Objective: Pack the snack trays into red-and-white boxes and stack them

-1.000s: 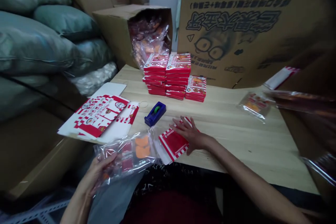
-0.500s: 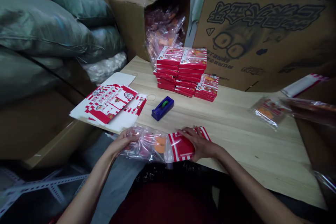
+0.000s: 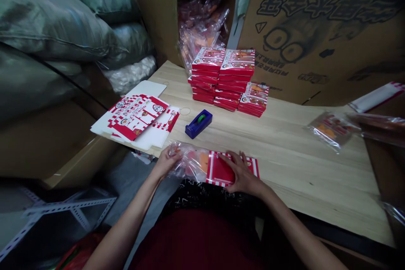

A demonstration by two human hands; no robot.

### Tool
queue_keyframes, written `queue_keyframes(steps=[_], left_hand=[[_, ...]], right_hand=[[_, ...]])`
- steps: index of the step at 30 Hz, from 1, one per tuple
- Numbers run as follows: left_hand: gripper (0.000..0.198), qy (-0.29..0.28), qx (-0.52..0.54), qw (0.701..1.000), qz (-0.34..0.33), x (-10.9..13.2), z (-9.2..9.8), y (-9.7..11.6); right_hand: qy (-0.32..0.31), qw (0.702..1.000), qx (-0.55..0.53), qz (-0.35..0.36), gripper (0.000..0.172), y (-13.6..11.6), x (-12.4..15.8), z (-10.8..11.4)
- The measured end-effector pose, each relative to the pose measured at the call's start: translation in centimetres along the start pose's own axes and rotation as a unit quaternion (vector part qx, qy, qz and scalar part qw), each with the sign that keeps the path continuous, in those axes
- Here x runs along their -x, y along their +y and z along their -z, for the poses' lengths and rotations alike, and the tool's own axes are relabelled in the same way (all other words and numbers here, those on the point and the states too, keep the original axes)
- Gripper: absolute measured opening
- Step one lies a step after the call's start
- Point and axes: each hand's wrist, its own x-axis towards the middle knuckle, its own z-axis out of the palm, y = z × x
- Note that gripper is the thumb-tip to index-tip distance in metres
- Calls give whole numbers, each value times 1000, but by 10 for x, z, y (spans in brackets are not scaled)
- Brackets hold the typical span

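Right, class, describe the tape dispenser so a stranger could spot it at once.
On the wooden table, find the stacked red boxes. Between them and the person's left hand sits the tape dispenser. It alone is blue; boxes and cards are red and white.

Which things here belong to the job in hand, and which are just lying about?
Seemingly part of the job:
- clear packet, held by the left hand
- red-and-white box, under the right hand
- stacked boxes
- printed flat cards

Apparently lying about:
- blue tape dispenser, untouched
- bulging sacks
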Motion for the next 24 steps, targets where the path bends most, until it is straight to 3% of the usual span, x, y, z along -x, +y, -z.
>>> queue_keyframes(steps=[8, 10, 13, 18, 21, 24], left_hand=[[54, -28, -2, 999, -20, 1, -58, -29], [64, -20, 0, 999, -27, 2, -59, -24], [72, 15, -9, 999, -48, 8, -44, 1], [32, 46, -74, 986, -139, 36, -24, 43], [21, 3, -105, 978, -180, 58, -35, 46], [22, -80, -139, 962, -221, 75, -51, 42]], right_hand=[[19, 1000, -1, -1, 120, -2, 3, -4], [35, 999, -1, -5, 119, -2, 7, -2], [90, 996, -6, -2, 121, -13, 18, 1], [205, 979, -16, -4, 126, -63, 31, -7], [266, 963, -37, -23, 130, -94, 32, -23], [314, 946, -63, -52, 130, -113, 33, -43]])
